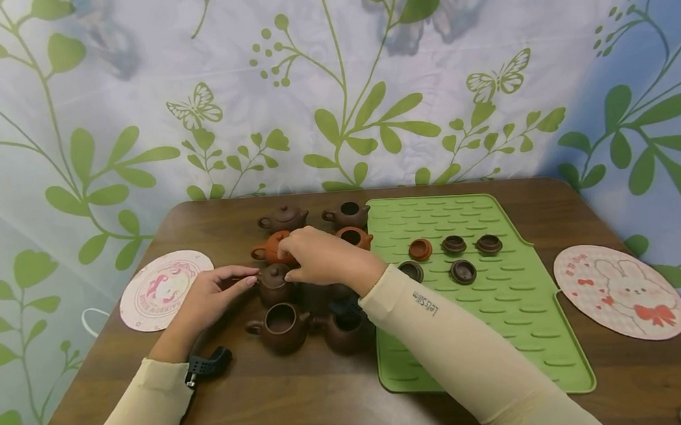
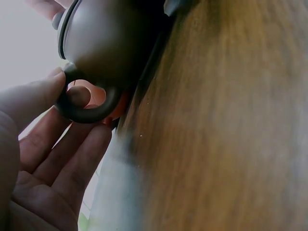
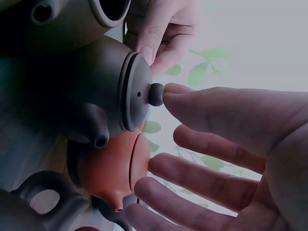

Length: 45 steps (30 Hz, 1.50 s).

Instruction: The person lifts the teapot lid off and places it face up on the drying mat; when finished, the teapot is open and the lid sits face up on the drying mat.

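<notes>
A dark brown teapot (image 1: pixel 271 296) with its lid on stands among other teapots. My left hand (image 1: pixel 206 305) pinches its loop handle (image 2: pixel 89 114), thumb on top and a fingertip showing through the loop. Above this pot is my right hand (image 1: pixel 322 256), its thumb tip right at the lid's round knob (image 3: pixel 156 95). The other right fingers are spread and fairly straight, reaching over the lidded orange teapot (image 3: pixel 108 163) beside it. Nearer me sits a lidless brown teapot (image 1: pixel 281 326), and the right forearm partly hides another dark teapot (image 1: pixel 345 336).
Behind are a lidded brown teapot (image 1: pixel 285 217), an open brown one (image 1: pixel 346 215) and an open orange one (image 1: pixel 361 237). Several loose lids, one of them a brown lid (image 1: pixel 463 271), lie on a green mat (image 1: pixel 499 320). Round placemats (image 1: pixel 141 309) flank the table.
</notes>
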Each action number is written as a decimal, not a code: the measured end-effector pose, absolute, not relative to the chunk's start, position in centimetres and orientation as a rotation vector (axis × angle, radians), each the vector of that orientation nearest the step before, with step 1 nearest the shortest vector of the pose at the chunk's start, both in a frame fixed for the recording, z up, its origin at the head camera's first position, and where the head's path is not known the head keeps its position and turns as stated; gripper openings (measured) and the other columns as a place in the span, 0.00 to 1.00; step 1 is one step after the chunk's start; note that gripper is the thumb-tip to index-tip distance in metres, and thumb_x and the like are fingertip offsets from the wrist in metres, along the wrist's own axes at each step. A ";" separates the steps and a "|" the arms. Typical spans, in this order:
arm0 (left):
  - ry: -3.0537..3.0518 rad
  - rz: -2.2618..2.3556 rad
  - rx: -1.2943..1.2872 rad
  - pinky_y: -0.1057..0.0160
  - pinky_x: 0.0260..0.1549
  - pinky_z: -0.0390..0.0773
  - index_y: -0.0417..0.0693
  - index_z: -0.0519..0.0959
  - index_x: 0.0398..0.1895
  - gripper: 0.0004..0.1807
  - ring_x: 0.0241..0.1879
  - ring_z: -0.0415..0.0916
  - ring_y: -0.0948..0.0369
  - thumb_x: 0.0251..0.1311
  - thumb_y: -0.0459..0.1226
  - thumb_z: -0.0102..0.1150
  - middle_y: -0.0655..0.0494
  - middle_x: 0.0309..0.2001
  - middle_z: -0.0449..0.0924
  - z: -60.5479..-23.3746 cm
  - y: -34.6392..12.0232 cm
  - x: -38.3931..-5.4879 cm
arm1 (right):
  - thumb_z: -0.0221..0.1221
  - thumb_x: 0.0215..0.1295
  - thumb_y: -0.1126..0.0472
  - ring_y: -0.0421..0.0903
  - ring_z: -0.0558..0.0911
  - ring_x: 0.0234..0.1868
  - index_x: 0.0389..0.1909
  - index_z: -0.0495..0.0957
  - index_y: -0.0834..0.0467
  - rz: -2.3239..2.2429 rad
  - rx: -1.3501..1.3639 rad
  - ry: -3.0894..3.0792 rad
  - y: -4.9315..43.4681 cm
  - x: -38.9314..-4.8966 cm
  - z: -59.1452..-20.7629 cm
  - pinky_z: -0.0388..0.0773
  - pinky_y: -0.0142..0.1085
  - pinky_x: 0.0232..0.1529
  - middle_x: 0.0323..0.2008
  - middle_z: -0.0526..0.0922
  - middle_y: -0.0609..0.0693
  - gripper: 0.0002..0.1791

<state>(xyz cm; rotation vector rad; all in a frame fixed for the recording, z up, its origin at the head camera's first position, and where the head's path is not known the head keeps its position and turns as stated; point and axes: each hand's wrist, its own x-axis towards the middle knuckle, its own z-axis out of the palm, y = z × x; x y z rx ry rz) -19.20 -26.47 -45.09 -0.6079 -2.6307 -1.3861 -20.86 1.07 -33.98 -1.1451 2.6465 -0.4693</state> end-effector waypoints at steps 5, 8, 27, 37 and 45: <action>-2.617 -1.362 -0.620 0.71 0.43 0.79 0.50 0.92 0.49 0.09 0.46 0.85 0.63 0.68 0.36 0.72 0.57 0.47 0.89 -45.1 -26.8 -19.0 | 0.68 0.74 0.55 0.47 0.80 0.58 0.62 0.81 0.59 -0.490 -1.148 2.652 0.7 -21.2 -34.1 0.78 0.38 0.56 0.57 0.82 0.51 0.21; -2.616 -1.344 -0.615 0.71 0.44 0.79 0.51 0.92 0.47 0.08 0.46 0.85 0.63 0.67 0.37 0.73 0.59 0.46 0.89 -45.3 -27.1 -19.0 | 0.68 0.74 0.56 0.47 0.80 0.60 0.64 0.81 0.60 -0.511 -1.149 2.644 0.4 -21.5 -34.1 0.77 0.39 0.58 0.60 0.81 0.52 0.22; -2.605 -1.359 -0.594 0.74 0.46 0.77 0.47 0.92 0.48 0.10 0.48 0.84 0.64 0.65 0.32 0.74 0.56 0.46 0.89 -45.4 -27.0 -18.6 | 0.68 0.74 0.58 0.44 0.81 0.57 0.61 0.85 0.57 -0.469 -1.210 2.634 -1.4 -22.0 -34.9 0.76 0.34 0.57 0.56 0.84 0.48 0.18; -2.610 -1.309 -0.601 0.75 0.45 0.77 0.47 0.92 0.48 0.10 0.47 0.84 0.65 0.65 0.32 0.74 0.57 0.46 0.89 -45.5 -26.9 -18.8 | 0.67 0.74 0.57 0.43 0.81 0.55 0.58 0.87 0.55 -0.439 -1.200 2.643 -1.5 -22.1 -35.4 0.77 0.34 0.56 0.54 0.85 0.46 0.15; -2.611 -1.311 -0.589 0.75 0.45 0.77 0.44 0.92 0.48 0.10 0.46 0.84 0.65 0.65 0.30 0.73 0.54 0.45 0.89 -45.6 -26.7 -18.8 | 0.68 0.73 0.58 0.40 0.82 0.49 0.52 0.89 0.53 -0.501 -1.220 2.646 -1.5 -22.3 -35.8 0.78 0.32 0.52 0.47 0.86 0.42 0.10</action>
